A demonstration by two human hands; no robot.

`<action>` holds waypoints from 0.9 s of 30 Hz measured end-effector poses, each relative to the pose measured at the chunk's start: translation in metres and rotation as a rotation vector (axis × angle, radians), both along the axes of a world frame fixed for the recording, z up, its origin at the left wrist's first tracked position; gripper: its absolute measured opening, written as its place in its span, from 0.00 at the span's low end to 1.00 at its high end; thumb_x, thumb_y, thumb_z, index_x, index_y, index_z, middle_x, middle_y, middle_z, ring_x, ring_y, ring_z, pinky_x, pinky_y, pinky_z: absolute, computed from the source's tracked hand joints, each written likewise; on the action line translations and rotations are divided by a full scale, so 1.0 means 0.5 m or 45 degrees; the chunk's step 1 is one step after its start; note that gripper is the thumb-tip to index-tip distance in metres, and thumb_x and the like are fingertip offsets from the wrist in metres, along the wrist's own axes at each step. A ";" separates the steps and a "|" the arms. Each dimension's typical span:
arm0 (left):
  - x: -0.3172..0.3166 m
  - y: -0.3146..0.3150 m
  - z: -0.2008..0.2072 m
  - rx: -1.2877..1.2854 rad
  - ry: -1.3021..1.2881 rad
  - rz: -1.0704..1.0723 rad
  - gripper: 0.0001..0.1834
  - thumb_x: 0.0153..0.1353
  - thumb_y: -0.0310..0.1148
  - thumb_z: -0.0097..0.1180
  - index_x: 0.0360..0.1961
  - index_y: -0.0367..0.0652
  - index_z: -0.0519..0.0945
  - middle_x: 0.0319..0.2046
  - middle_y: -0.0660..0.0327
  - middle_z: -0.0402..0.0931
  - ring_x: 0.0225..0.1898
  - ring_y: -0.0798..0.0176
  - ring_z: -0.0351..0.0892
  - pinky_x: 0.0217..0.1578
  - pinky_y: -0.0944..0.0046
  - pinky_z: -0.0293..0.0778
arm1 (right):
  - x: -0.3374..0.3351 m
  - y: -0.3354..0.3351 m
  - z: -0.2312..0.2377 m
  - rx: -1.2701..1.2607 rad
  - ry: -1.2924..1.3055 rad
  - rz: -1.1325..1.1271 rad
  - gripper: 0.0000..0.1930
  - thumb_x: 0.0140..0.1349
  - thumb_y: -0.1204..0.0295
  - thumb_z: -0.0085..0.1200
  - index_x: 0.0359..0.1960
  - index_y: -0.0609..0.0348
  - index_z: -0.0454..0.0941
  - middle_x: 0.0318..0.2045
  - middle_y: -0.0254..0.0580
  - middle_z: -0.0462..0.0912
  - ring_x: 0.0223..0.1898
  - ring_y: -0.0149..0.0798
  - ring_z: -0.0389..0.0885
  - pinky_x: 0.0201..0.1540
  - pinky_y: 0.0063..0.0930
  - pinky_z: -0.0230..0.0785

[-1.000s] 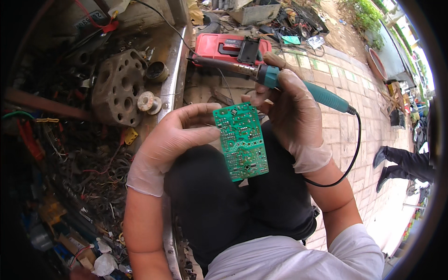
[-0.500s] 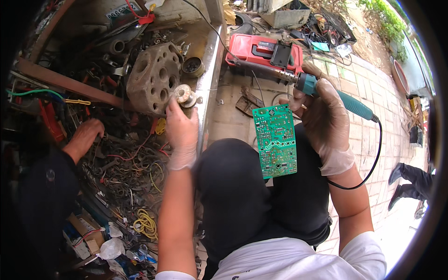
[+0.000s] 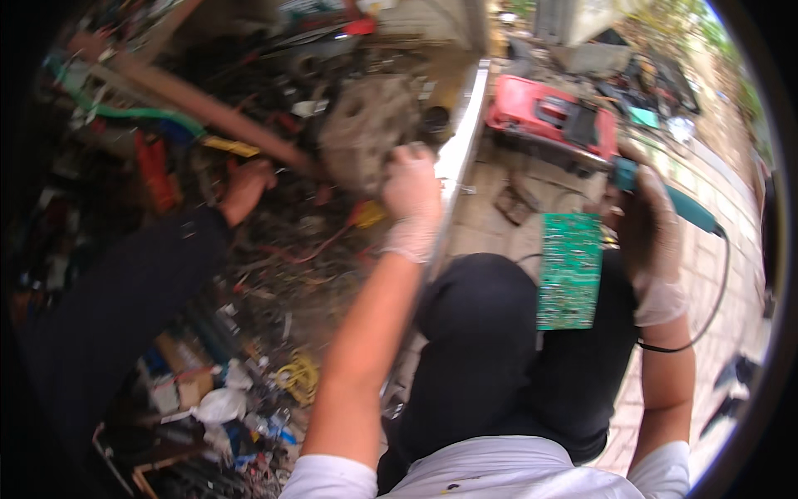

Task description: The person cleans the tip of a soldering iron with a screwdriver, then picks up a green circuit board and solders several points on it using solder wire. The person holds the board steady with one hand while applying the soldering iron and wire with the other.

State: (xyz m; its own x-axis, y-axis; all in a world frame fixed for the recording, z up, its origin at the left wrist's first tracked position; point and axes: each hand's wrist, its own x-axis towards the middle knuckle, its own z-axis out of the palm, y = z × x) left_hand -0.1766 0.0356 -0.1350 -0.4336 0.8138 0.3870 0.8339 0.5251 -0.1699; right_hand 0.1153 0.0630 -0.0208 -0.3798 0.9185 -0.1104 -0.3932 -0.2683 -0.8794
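The gloved left hand has left the green circuit board, reaching loosely curled toward the scrap pile, while the right hand grips board and soldering iron alone.

The circuit board rests on the lap, right of the scrap bin. The toolbox lies beyond it on the floor.

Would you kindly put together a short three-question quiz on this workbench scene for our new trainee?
1. True or false: the green circuit board rests on the person's lap.
2. Which hand grips the teal-handled soldering iron: (a) left hand, (b) right hand?
3. What colour is the case on the paving beyond the board?

Key: 1 true; 2 b; 3 red.
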 end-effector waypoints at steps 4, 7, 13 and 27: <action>-0.016 0.002 -0.003 -0.051 0.057 -0.041 0.06 0.58 0.35 0.55 0.37 0.48 0.78 0.33 0.60 0.75 0.33 0.60 0.81 0.26 0.63 0.80 | -0.013 0.023 -0.004 0.001 -0.017 0.029 0.23 0.72 0.60 0.48 0.63 0.57 0.71 0.38 0.35 0.79 0.34 0.28 0.79 0.41 0.32 0.81; -0.013 0.013 0.005 -0.106 -0.040 -0.089 0.07 0.61 0.32 0.53 0.39 0.43 0.77 0.34 0.55 0.76 0.34 0.56 0.82 0.27 0.58 0.81 | -0.020 0.037 -0.008 0.010 -0.054 0.058 0.22 0.72 0.61 0.48 0.62 0.57 0.72 0.36 0.36 0.79 0.31 0.28 0.80 0.39 0.31 0.81; 0.006 -0.030 0.047 0.368 -0.528 -0.365 0.31 0.48 0.36 0.71 0.54 0.39 0.76 0.46 0.49 0.68 0.47 0.48 0.75 0.48 0.54 0.76 | -0.031 0.052 -0.008 0.009 -0.128 0.129 0.22 0.72 0.59 0.49 0.63 0.54 0.71 0.34 0.35 0.79 0.32 0.30 0.82 0.33 0.29 0.83; 0.097 -0.186 0.210 0.858 -2.868 -0.461 0.27 0.57 0.24 0.66 0.58 0.31 0.73 0.48 0.56 0.78 0.47 0.65 0.79 0.52 0.61 0.77 | -0.022 0.029 0.003 0.077 -0.206 0.088 0.22 0.71 0.64 0.50 0.63 0.60 0.71 0.37 0.43 0.81 0.33 0.34 0.83 0.40 0.33 0.82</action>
State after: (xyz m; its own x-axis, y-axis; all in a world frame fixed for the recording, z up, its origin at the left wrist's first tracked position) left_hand -0.1283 -0.0574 -0.0298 -0.3188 0.9352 -0.1544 -0.5511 -0.0504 0.8329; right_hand 0.1045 0.0776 -0.0195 -0.4242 0.8975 -0.1208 -0.2279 -0.2349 -0.9449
